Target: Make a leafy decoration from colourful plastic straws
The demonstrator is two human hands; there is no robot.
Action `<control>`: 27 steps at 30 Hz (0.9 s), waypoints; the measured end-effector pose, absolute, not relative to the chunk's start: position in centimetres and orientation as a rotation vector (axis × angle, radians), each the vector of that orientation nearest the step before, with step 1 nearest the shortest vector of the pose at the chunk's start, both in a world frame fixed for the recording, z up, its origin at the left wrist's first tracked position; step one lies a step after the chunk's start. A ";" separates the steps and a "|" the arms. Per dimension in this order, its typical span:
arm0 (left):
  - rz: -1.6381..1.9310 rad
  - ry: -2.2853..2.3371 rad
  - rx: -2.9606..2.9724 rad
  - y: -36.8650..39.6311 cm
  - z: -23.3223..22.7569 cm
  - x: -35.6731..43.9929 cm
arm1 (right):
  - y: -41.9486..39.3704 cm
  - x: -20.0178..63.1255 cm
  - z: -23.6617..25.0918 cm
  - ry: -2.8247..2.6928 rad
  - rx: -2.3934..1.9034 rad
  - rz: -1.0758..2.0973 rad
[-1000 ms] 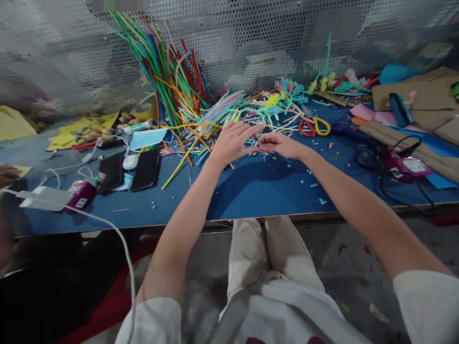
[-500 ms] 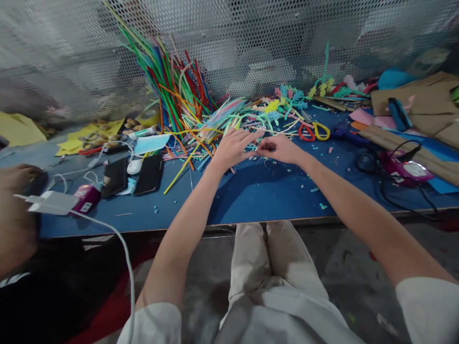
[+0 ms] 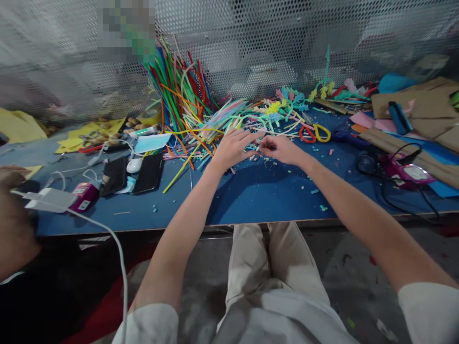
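My left hand point(image 3: 233, 147) and my right hand point(image 3: 283, 147) meet fingertip to fingertip over the blue table point(image 3: 251, 191), just in front of a heap of coloured pipe cleaners point(image 3: 186, 102). The left fingers are spread apart. The right fingers are curled and pinch something small between the two hands; I cannot make out what it is. Small coloured scraps point(image 3: 267, 165) lie on the table under the hands. Finished pipe-cleaner flowers point(image 3: 283, 102) sit behind them.
Red and yellow scissors point(image 3: 313, 133) lie to the right of my hands. Two black phones point(image 3: 132, 173), a white mouse and a face mask lie at the left. Cardboard sheets point(image 3: 416, 100) and a cabled device point(image 3: 405, 169) are at right. Another person's hand point(image 3: 10, 177) is at far left.
My hands have stayed together at nearly the same spot. The view has shifted slightly. The other person's hand at the left has moved a little.
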State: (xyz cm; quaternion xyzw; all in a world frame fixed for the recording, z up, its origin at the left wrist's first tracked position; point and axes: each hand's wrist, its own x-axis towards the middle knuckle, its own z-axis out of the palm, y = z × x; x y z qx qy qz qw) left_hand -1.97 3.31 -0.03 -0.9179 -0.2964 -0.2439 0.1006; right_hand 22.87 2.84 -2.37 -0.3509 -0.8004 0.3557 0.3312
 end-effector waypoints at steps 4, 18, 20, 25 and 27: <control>-0.721 -0.889 -2.744 3.5 -0.1 -2.0 | 2.8 23.0 -2.2 -2.160 -0.916 0.803; -0.711 -0.970 -2.725 4.1 0.0 -3.2 | 3.0 23.1 -2.2 -2.347 -1.145 0.411; -0.713 -0.999 -2.714 4.2 0.0 -3.5 | 3.1 22.8 -2.4 -2.387 -1.143 0.373; -0.502 -1.033 -2.900 4.6 -0.2 -4.1 | 2.8 21.9 -2.6 -2.441 -1.117 0.319; -0.418 -1.030 -2.941 4.7 -0.3 -4.2 | 2.7 21.6 -2.6 -2.433 -1.109 0.322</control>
